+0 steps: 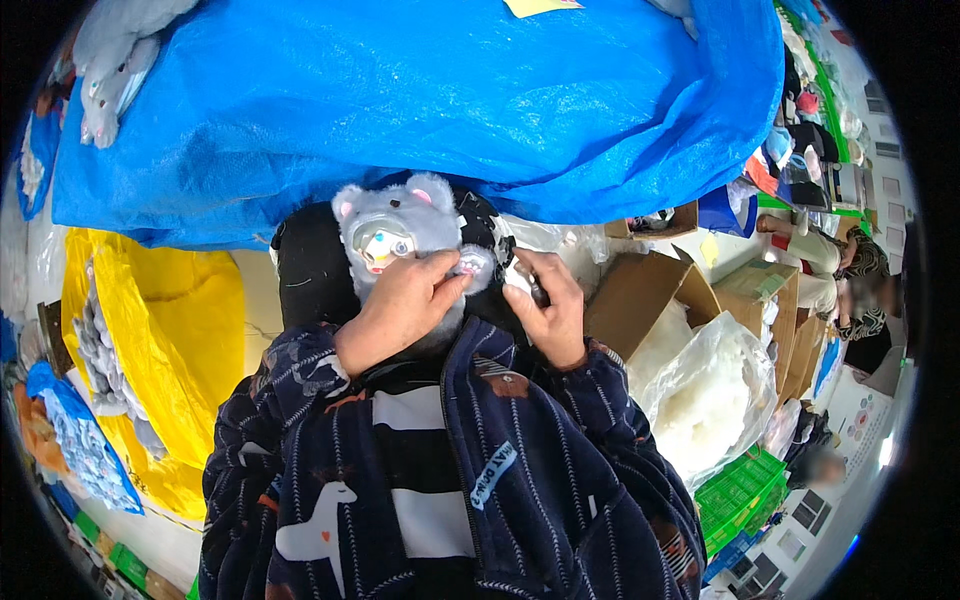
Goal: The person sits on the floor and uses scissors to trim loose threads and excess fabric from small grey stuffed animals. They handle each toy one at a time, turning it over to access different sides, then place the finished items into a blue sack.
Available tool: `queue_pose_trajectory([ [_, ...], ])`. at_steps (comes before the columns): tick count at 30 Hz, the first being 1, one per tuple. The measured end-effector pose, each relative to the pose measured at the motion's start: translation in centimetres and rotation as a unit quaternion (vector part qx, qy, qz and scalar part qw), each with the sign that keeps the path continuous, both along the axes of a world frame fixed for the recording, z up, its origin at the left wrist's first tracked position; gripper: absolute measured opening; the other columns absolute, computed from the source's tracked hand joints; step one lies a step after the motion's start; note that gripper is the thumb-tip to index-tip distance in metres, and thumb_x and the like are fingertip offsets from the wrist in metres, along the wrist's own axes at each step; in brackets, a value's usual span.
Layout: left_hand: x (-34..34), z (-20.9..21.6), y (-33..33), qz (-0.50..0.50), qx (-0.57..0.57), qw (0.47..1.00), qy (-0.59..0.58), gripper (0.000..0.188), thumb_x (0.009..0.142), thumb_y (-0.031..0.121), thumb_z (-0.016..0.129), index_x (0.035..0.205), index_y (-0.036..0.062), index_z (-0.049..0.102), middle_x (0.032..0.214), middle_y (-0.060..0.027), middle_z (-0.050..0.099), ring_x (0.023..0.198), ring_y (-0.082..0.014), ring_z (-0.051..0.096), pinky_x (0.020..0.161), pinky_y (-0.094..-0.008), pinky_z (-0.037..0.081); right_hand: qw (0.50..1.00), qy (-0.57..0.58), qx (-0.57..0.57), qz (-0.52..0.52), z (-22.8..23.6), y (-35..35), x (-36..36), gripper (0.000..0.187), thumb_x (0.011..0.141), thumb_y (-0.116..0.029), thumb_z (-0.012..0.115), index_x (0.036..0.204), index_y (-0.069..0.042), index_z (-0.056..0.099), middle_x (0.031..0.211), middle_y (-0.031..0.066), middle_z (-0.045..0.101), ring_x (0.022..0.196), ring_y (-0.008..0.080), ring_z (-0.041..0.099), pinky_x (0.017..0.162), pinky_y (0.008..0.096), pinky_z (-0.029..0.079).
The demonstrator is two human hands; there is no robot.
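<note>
A grey plush toy (427,222) with pink-lined ears and a small doll-like face lies on my lap, ears pointing away from me. My left hand (395,305) is closed on it, thumb and fingers pinching near its raised paw (471,266). Just right of that paw is my right hand (552,312), its thumb and fingers curled round a small white and dark thing that is mostly hidden; I cannot make out what it is. Black material (308,265) lies beneath and beside the toy.
A blue tarp sack (430,110) spreads across the far side, with another grey plush piece (105,85) at its left. To the left stands a yellow sack (195,330) with grey plush pieces. Cardboard boxes (640,300), a clear bag of white stuffing (705,390) and green crates (740,495) are right.
</note>
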State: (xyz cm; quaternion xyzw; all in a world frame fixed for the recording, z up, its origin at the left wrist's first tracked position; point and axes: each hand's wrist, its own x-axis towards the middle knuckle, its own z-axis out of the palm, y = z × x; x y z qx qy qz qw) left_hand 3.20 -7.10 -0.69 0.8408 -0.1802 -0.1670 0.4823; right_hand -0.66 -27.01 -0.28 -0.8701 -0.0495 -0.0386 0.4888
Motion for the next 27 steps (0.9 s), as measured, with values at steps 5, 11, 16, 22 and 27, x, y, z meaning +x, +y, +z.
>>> queue_pose_trajectory([
  [5, 0.2, 0.0, 0.0, 0.017, 0.002, 1.000, -0.008, 0.020, 0.085, 0.019, 0.061, 0.086, 0.0000, 0.056, 0.069, -0.0198, 0.058, 0.061, -0.0359, 0.057, 0.052, -0.0419, 0.041, 0.995, -0.034, -0.090, 0.009, -1.3, 0.4, -0.4, 0.036, 0.079, -0.021, 0.070, 0.110, -0.004, 0.062, 0.087, 0.0126, 0.060, 0.074, 0.0289, 0.062, 0.064, 0.0352, 0.050],
  [11, 0.4, 0.6, 0.1, 0.007, 0.021, 0.999, 0.034, 0.020, 0.085, 0.022, 0.061, 0.085, 0.0022, 0.057, 0.069, -0.0186, 0.059, 0.063, -0.0375, 0.059, 0.053, -0.0438, 0.043, 0.992, -0.051, -0.114, -0.006, -1.7, 0.5, -0.3, 0.035, 0.079, -0.021, 0.070, 0.108, -0.005, 0.063, 0.084, 0.0124, 0.060, 0.071, 0.0296, 0.061, 0.061, 0.0365, 0.049],
  [16, 0.1, -0.4, 0.1, 0.023, -0.025, 0.999, 0.008, 0.019, 0.085, 0.017, 0.061, 0.087, -0.0013, 0.056, 0.065, -0.0175, 0.054, 0.051, -0.0260, 0.053, 0.048, -0.0353, 0.037, 0.995, -0.046, -0.093, -0.007, -1.7, 0.5, 0.0, 0.034, 0.079, -0.020, 0.070, 0.108, -0.005, 0.063, 0.083, 0.0126, 0.060, 0.070, 0.0298, 0.061, 0.061, 0.0362, 0.049],
  [22, 0.2, -0.3, 0.1, 0.018, -0.014, 1.000, 0.020, 0.020, 0.085, 0.023, 0.061, 0.086, 0.0028, 0.057, 0.068, -0.0190, 0.060, 0.065, -0.0377, 0.059, 0.055, -0.0446, 0.044, 0.994, -0.046, -0.100, 0.002, -1.9, 0.4, -0.1, 0.034, 0.078, -0.020, 0.070, 0.108, -0.005, 0.063, 0.081, 0.0125, 0.059, 0.069, 0.0295, 0.060, 0.060, 0.0364, 0.049],
  [27, 0.0, -0.8, 0.0, 0.013, -0.002, 1.000, -0.010, 0.021, 0.085, 0.019, 0.060, 0.085, -0.0008, 0.054, 0.069, -0.0185, 0.056, 0.059, -0.0335, 0.057, 0.052, -0.0388, 0.040, 0.986, -0.071, -0.146, 0.029, -1.4, 0.9, 1.2, 0.034, 0.077, -0.020, 0.071, 0.107, -0.006, 0.063, 0.080, 0.0112, 0.058, 0.068, 0.0278, 0.060, 0.059, 0.0363, 0.048],
])
